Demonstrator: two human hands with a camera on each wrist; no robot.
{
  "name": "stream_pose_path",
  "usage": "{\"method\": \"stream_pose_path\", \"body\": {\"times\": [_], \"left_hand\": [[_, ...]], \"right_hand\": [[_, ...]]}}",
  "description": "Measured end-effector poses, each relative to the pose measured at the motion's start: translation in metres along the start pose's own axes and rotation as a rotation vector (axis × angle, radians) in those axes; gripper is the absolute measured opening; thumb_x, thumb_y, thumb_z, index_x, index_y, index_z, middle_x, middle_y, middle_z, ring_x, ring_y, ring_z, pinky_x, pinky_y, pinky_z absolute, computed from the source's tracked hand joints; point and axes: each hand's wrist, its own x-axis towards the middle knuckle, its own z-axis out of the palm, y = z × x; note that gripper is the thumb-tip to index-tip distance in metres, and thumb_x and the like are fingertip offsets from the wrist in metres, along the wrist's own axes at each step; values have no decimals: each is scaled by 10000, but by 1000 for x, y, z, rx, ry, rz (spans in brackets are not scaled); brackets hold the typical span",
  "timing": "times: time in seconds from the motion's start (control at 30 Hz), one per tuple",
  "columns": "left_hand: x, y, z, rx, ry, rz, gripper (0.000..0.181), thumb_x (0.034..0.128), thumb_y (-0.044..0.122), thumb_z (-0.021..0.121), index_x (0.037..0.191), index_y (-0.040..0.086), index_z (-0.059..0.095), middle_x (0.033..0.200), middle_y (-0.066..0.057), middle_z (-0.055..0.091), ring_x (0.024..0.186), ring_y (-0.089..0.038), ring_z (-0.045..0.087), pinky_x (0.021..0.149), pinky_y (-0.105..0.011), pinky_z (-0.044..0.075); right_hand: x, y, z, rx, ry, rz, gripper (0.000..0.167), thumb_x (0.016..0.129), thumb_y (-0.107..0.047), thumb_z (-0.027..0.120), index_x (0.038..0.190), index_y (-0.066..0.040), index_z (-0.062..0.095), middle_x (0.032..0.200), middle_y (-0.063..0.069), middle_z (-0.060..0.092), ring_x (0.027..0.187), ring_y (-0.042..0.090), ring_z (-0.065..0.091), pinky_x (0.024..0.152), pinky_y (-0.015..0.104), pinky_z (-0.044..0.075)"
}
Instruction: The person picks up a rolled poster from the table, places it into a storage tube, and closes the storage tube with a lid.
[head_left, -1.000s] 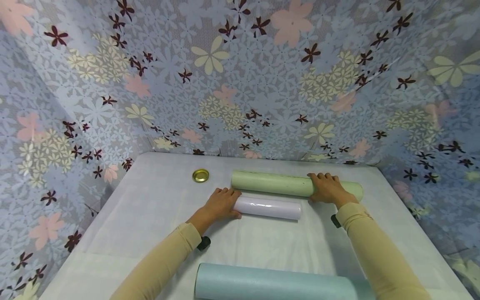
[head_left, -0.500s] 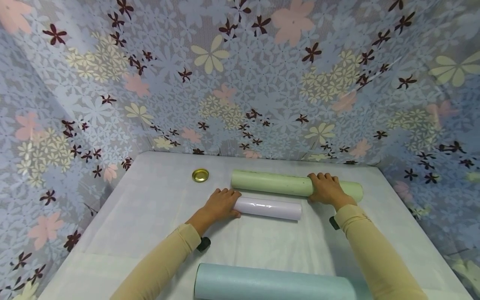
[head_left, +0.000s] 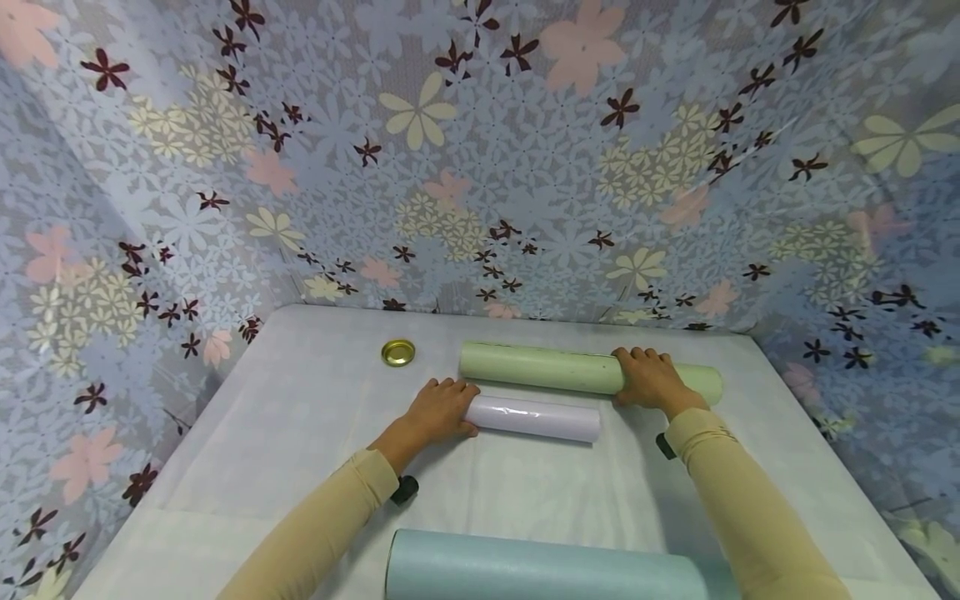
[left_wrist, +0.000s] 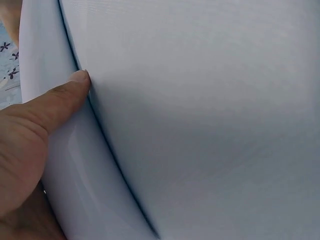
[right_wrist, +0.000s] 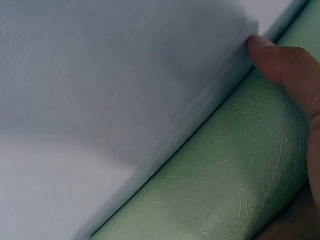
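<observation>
In the head view, my left hand (head_left: pixel 438 412) grips the left end of a glossy lilac roll (head_left: pixel 534 419) lying on the table. My right hand (head_left: pixel 649 382) is curled over a longer pale green roll (head_left: pixel 536 367) just behind it, right of the roll's middle. The left wrist view shows the thumb of my left hand (left_wrist: pixel 30 130) laid across the lilac roll (left_wrist: pixel 75 145). In the right wrist view, the thumb of my right hand (right_wrist: pixel 295 75) lies along the near side of the creased green roll (right_wrist: pixel 220 165).
A thick light blue roll (head_left: pixel 540 570) lies at the front of the white-covered table (head_left: pixel 247 433). Behind the left hand sits a small round gold lid (head_left: pixel 398 352). Floral fabric (head_left: pixel 480 167) hangs around the back and sides.
</observation>
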Motion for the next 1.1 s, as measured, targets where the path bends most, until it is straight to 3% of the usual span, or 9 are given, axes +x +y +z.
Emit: {"method": "stream_pose_path", "body": {"times": [1.1], "left_hand": [[-9, -7, -5, 3, 42, -14, 613, 771, 464, 734, 1257, 151, 531, 1212, -59, 612, 1095, -243, 558, 941, -440, 429]], "right_hand": [[-4, -1, 1, 13, 8, 15, 796, 697, -359, 800, 1333, -52, 434, 1270, 268, 508, 1162, 479, 440, 927, 646, 313]]}}
